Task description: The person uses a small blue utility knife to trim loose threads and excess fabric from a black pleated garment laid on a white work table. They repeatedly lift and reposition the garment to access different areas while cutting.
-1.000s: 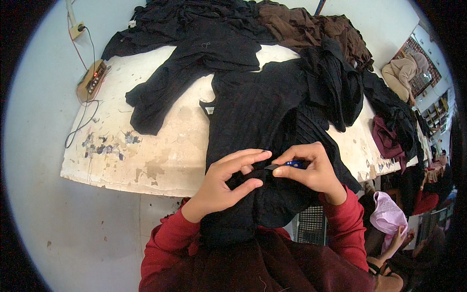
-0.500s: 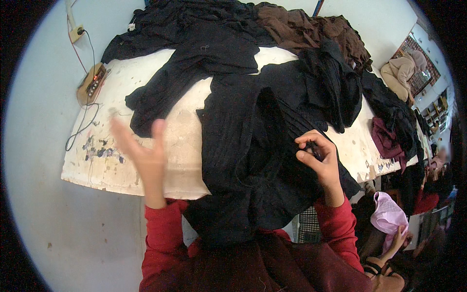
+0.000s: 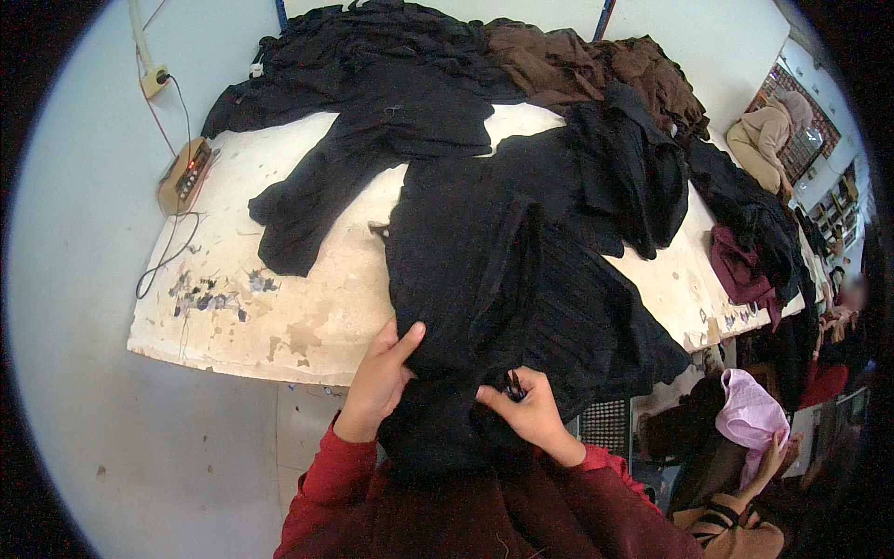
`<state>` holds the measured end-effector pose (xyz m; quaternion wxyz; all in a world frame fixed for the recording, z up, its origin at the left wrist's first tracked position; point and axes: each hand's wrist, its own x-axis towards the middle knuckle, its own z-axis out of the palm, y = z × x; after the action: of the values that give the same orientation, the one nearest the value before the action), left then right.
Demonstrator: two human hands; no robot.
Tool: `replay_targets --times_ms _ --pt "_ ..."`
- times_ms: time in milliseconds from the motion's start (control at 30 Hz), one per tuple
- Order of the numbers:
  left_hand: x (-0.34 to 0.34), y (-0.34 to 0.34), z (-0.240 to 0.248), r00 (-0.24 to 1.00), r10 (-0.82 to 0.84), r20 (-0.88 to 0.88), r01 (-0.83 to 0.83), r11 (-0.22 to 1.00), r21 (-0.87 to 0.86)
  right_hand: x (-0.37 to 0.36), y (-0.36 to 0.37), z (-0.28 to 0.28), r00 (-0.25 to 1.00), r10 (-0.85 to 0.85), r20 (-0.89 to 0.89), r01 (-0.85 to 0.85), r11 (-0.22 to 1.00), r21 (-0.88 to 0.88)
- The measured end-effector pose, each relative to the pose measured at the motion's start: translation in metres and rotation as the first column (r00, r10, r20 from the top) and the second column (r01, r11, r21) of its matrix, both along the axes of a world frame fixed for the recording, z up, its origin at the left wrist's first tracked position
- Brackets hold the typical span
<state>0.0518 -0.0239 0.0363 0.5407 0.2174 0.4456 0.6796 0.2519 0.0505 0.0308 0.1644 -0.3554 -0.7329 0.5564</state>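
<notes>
A black garment (image 3: 456, 270) lies spread over the table's front, its near end hanging past the edge toward me. My left hand (image 3: 380, 380) is closed on the garment's left border, thumb on top and fingers behind the cloth. A little to the right, my right hand (image 3: 533, 410) curls at the cloth's near part, thumb pointing left. Within its fingers sits a small dark tool (image 3: 513, 383); its kind is too small to make out. Whether the right fingers also pinch the cloth I cannot tell.
More black clothes (image 3: 372, 65) and a brown cloth pile (image 3: 596, 70) cover the back of the stained white table (image 3: 307, 326). A corded box (image 3: 184, 177) stands at left. Maroon cloth (image 3: 740, 265) lies right. A co-worker's hand (image 3: 773, 456) holds pink fabric (image 3: 750, 410).
My left hand came down from the air above the table onto the garment's left border. My right hand moved left and nearer to me, still with the dark tool.
</notes>
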Motion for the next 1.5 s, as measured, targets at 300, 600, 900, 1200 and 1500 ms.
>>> replay_targets --times_ms 300,600,900,1200,1500 --pt "-0.071 0.005 0.088 0.509 0.648 -0.567 -0.417 0.762 0.496 0.018 0.072 0.077 0.874 -0.174 -0.453 0.399 0.788 0.469" --pt "-0.124 0.026 0.245 -0.310 0.605 -0.734 -0.212 0.708 0.673 0.012 0.120 0.164 0.933 0.115 -0.342 0.283 0.354 0.891" --pt "-0.029 0.016 0.033 -0.519 -0.084 -0.850 -0.065 0.996 -0.059 0.005 0.086 0.054 0.995 0.005 0.101 -0.087 0.547 0.833" --pt "-0.003 -0.055 -0.028 -0.258 -0.238 -0.936 0.035 0.966 -0.256 0.062 0.108 0.021 0.953 -0.067 0.296 -0.168 0.696 0.698" --pt "0.007 -0.009 0.024 0.059 0.136 -0.989 -0.100 0.987 0.130 0.029 0.076 0.062 0.996 -0.073 -0.044 0.085 0.819 0.567"
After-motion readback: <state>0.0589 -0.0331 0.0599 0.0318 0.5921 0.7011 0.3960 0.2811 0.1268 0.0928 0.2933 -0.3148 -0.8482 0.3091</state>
